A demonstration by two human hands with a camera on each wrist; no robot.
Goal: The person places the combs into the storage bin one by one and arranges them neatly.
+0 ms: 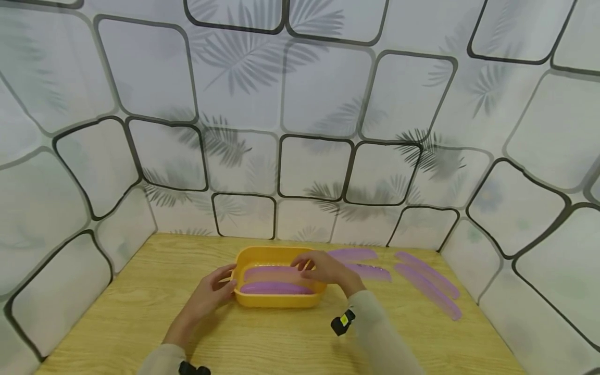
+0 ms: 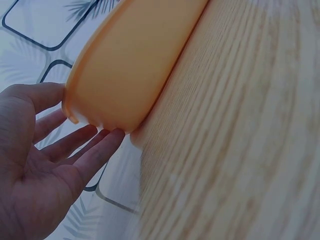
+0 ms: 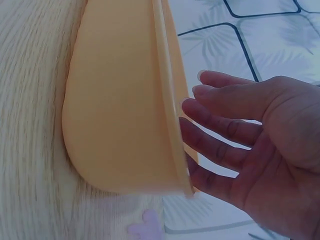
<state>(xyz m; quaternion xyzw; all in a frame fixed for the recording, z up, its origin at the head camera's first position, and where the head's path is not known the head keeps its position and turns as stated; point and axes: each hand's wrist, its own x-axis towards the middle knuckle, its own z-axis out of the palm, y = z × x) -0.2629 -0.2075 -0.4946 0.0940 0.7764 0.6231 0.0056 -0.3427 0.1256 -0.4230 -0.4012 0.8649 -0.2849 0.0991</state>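
Observation:
A yellow plastic basket (image 1: 276, 300) stands on the table, with two purple combs (image 1: 276, 288) lying lengthwise inside it. My left hand (image 1: 213, 289) holds the basket's left end. In the left wrist view, the thumb and fingertips of that hand touch its rim and outer wall (image 2: 125, 65). Over the basket's right end is my right hand (image 1: 321, 265), fingers loosely bent and nothing between them. In the right wrist view its fingers (image 3: 215, 140) reach past the rim, so the lower fingertips are partly hidden behind it.
To the right of the basket lie two purple combs (image 1: 353, 254), partly behind my right forearm. Two more long purple combs (image 1: 428, 289) lie slanted side by side farther right. Patterned wall covering (image 1: 314, 166) encloses the table (image 1: 262, 338) at the back and both sides.

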